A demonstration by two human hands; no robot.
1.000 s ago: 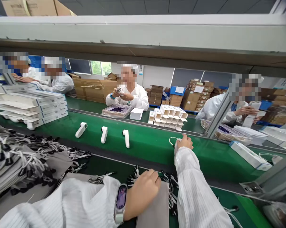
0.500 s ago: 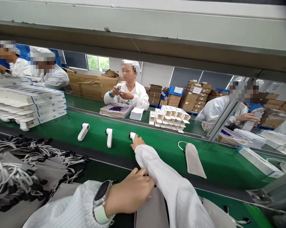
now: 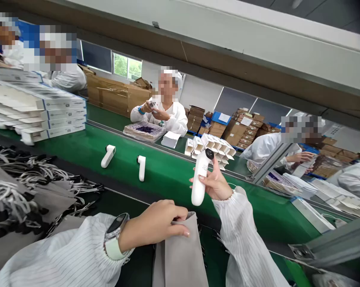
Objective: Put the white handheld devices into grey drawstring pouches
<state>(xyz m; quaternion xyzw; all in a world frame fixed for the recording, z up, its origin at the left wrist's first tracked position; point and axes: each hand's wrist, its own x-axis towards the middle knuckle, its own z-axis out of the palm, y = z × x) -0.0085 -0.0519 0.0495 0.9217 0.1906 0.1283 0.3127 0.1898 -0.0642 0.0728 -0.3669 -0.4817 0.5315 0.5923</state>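
In my right hand (image 3: pixel 217 181) a white infrared thermometer (image 3: pixel 198 189) stands nearly upright above the belt, its round black lens end at the top. My fingers and thumb are closed around its body. My left hand (image 3: pixel 156 224) pinches the upper edge of a grey cloth pouch (image 3: pixel 184 257), which lies just below and left of the thermometer, its mouth partly raised. Two more white thermometers, one at the left (image 3: pixel 108 156) and one nearer the middle (image 3: pixel 141 168), rest on the green conveyor belt (image 3: pixel 168 177).
A heap of grey pouches with white cords (image 3: pixel 33 179) lies at the left. Stacked white cartons (image 3: pixel 63 115) stand behind it. Across the belt a co-worker (image 3: pixel 177 117) holds a small device, near open boxes (image 3: pixel 211 145). A metal post (image 3: pixel 272 163) rises at the right.
My right hand has lifted the thermometer off the belt and brought it closer, turning it upright. My left hand now holds the pouch's edge up. The view has tilted.
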